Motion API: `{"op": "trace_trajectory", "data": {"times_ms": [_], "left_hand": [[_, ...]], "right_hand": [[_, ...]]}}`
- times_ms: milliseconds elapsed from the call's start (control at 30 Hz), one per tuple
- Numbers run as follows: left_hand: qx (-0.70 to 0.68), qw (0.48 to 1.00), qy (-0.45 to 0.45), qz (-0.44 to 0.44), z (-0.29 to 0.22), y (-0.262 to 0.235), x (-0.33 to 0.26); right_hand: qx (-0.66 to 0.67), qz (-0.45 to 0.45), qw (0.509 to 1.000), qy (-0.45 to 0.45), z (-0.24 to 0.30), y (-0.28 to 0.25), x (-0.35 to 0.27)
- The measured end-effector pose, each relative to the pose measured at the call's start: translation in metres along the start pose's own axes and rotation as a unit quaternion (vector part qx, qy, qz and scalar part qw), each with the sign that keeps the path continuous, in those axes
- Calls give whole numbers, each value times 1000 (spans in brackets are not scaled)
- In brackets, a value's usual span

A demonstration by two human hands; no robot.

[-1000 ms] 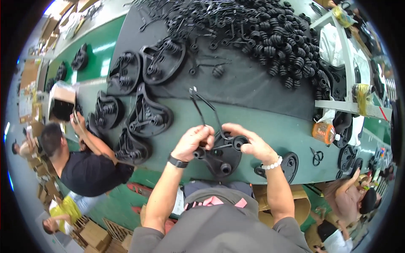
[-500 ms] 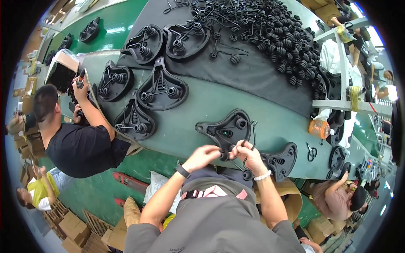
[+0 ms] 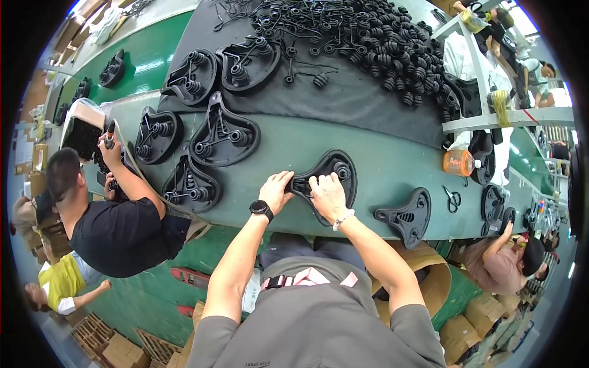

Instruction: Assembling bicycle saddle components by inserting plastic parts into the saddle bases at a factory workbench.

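Note:
An upturned black bicycle saddle [image 3: 348, 178] lies at the table's front edge before me, its hollow underside showing. My left hand [image 3: 277, 191] grips its narrow nose, which points left. Over the middle of the hollow is my right hand [image 3: 328, 197], fingers bent down onto the wire saddle rail [image 3: 302, 185], mostly hidden by the hand. A coil spring [image 3: 340, 170] shows at the saddle's wide end. To the right lies another upturned saddle [image 3: 412, 214] with no rail visible on it.
Several upturned saddles with rails [image 3: 225, 138] stand at the left. A heap of black springs [image 3: 392, 55] and wire rails covers the dark cloth [image 3: 356, 110] at the back. Scissors [image 3: 453, 201] and an orange bottle [image 3: 459, 162] lie right. A person [image 3: 116, 208] works at the left.
Both hands have moved from the near edge onto the saddle. The rail that was held with springs before my body is now in the hollow. My left hand has taken the nose.

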State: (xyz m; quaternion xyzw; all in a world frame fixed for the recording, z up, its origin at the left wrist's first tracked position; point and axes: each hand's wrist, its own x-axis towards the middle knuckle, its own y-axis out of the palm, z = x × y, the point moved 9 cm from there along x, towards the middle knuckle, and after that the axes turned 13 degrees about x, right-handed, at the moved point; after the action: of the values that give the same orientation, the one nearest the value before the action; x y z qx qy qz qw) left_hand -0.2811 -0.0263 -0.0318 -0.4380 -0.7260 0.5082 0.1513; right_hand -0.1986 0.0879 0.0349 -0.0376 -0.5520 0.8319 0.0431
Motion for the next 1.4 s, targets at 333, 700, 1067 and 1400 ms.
{"op": "trace_trajectory", "data": {"times_ms": [333,700,1067,1400], "left_hand": [[30,998,23,52,-12,8,10],[4,999,22,-29,-145,-11,102],[59,997,-30,-28,-147,8,116],[52,999,0,-16,-149,8,126]], "right_hand": [[11,11,1000,-17,3,-8,9],[480,-13,743,466,-82,36,-156],[480,22,746,461,-94,27,-142],[420,37,795,436,-100,26,-136]]}}
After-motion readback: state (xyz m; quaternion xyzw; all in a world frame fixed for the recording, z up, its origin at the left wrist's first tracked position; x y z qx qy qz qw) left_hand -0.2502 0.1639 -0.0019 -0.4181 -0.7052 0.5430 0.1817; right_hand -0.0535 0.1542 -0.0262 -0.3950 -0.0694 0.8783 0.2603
